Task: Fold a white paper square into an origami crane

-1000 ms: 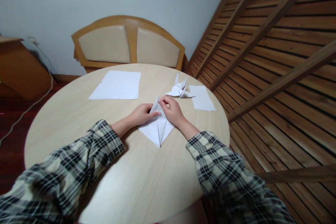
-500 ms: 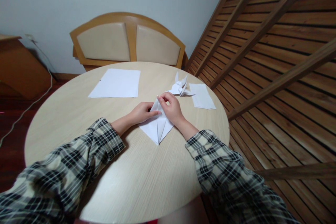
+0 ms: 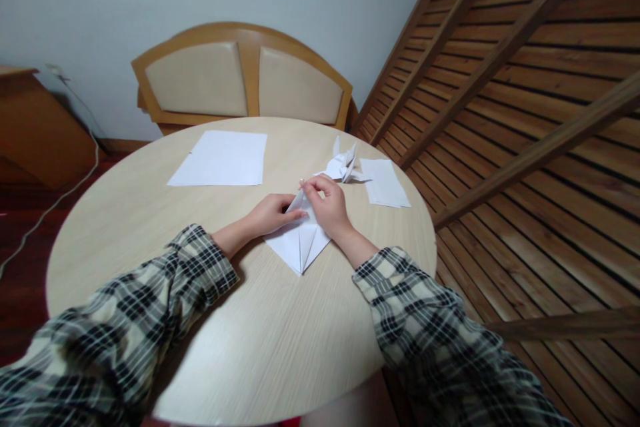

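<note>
A folded white paper lies on the round table, one point toward the person. The left hand grips its left side, thumb on top; the right hand pinches its far tip between thumb and fingers. Just beyond the right hand sits a folded paper figure, beside small sheets. Larger sheets lie farther left.

Round pale wood-grain table before me | far left: white paper sheets | far right: folded-paper figure near smaller white paper slips | nearest me: my part-folded paper, point towards me
</note>
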`<state>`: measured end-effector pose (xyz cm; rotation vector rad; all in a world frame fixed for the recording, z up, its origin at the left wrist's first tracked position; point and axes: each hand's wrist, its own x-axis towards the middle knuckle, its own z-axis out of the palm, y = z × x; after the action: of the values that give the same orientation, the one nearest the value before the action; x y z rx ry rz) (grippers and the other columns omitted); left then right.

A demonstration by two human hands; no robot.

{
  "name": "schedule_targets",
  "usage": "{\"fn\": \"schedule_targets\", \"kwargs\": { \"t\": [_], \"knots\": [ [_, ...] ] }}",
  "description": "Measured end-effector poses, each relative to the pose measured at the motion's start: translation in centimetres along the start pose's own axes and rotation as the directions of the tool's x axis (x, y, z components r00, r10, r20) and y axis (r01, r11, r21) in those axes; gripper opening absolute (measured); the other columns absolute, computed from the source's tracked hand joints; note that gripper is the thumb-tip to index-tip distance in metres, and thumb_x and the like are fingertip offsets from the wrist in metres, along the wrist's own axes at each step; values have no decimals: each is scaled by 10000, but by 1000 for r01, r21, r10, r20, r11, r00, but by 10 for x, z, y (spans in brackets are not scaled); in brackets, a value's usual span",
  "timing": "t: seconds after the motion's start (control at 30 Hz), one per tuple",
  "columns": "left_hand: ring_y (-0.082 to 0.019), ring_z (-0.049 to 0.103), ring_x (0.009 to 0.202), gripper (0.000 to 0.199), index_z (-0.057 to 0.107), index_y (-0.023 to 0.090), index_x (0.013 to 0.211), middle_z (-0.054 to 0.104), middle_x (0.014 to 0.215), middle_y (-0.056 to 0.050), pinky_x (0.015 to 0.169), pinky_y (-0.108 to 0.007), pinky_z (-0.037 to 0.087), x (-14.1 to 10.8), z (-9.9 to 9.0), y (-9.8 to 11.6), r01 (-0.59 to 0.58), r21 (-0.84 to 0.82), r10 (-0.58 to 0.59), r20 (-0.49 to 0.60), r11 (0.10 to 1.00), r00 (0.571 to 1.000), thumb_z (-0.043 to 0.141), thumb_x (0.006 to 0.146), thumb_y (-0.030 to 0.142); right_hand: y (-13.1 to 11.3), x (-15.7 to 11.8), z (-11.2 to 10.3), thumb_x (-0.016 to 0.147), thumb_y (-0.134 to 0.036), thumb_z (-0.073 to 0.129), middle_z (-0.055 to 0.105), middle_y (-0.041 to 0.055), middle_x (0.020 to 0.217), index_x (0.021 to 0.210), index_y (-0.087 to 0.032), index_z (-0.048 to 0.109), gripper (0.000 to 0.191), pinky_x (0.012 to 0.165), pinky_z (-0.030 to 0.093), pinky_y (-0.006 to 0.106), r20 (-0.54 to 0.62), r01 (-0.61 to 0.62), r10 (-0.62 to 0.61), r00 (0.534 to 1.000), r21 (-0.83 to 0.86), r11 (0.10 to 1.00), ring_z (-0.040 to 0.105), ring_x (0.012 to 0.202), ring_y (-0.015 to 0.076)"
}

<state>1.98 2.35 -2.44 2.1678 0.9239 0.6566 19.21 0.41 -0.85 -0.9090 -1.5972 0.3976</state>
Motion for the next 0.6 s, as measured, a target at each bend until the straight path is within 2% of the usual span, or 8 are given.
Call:
{"fn": "schedule_targets", "kwargs": {
  "t": [0.17, 0.3, 0.37, 0.43, 0.5, 0.6],
  "knots": [
    [-153, 496, 670, 341, 652, 140, 817, 619, 747, -36, 627, -285, 402, 0, 1, -1, -11, -6, 11, -10, 1000, 1000, 593, 875, 471, -2, -1, 1, 963, -477, 587, 656, 22, 748, 698, -229, 645, 367, 822, 484, 372, -5, -1, 1, 1000, 2, 1000, 594, 787, 183],
    [-152, 515, 675, 340, 662, 133, 842, 645, 776, -46, 629, -284, 407, -1, 0, 2, 12, -14, -12, -14, 1000, 1000, 605, 877, 466, 9, 1, -6, 955, -631, 523, 731, 64, 944, 892, -228, 731, 457, 891, 506, 394, 88, -144, 136, 987, 88, 986, 645, 924, 203],
    [-154, 534, 691, 339, 677, 130, 870, 668, 811, -55, 639, -285, 417, -2, -1, 4, 20, -38, -21, -18, 999, 1000, 612, 880, 462, 16, 4, -12, 936, -673, 521, 737, 70, 923, 925, -219, 736, 503, 894, 516, 399, 153, -213, 191, 969, 137, 968, 662, 881, 198],
    [-150, 535, 684, 335, 686, 130, 868, 676, 814, -54, 627, -280, 411, -3, -4, 5, 19, -45, -21, -33, 999, 999, 622, 881, 459, 23, 6, -20, 917, -675, 550, 731, 69, 853, 851, -207, 729, 506, 873, 521, 401, 232, -250, 215, 949, 134, 959, 667, 821, 196],
    [-144, 525, 666, 320, 688, 135, 840, 667, 788, -44, 600, -272, 391, -4, -7, 4, 8, -25, -10, -63, 1000, 998, 634, 878, 448, 28, 7, -25, 926, -640, 563, 733, 74, 869, 780, -204, 712, 483, 870, 518, 397, 306, -247, 203, 930, 112, 963, 668, 826, 193],
    [-139, 513, 647, 314, 688, 138, 810, 653, 758, -34, 583, -268, 375, -5, -10, 3, 5, -16, -7, -90, 1000, 996, 640, 877, 441, 30, 5, -28, 952, -514, 588, 737, 64, 911, 817, -208, 720, 359, 847, 519, 376, 386, -252, 207, 899, 68, 965, 668, 847, 184]
  ]
}}
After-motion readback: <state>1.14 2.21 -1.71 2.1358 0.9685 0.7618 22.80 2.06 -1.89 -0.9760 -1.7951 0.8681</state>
